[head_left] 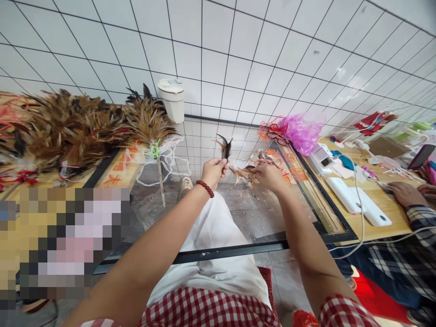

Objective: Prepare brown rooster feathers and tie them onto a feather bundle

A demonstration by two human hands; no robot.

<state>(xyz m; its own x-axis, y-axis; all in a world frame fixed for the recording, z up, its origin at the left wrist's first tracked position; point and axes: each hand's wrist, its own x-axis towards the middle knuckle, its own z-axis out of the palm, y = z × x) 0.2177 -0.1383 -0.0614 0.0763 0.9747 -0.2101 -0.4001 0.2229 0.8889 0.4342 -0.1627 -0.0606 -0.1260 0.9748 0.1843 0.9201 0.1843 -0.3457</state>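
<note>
My left hand (215, 171), with a beaded bracelet (205, 188) at the wrist, pinches a small bunch of dark and brown feathers (225, 148) that point upward. Close by on the right, my right hand (269, 176) has its fingers closed at a pile of brown feathers (242, 173) over the glass tabletop; whether it grips some of them is hard to make out. To the left lies a feather duster (150, 120) with a wooden stick (161, 181) and green tie, beside loose white plastic strips (177, 159).
A white lidded cup (172, 102) stands by the tiled wall. Many brown feather bundles (68, 127) cover the left table. Pink plastic (304, 131) and red cord (272, 128) lie back right. White power banks (357, 202) and a cable are farther right, near another person's hand (407, 194).
</note>
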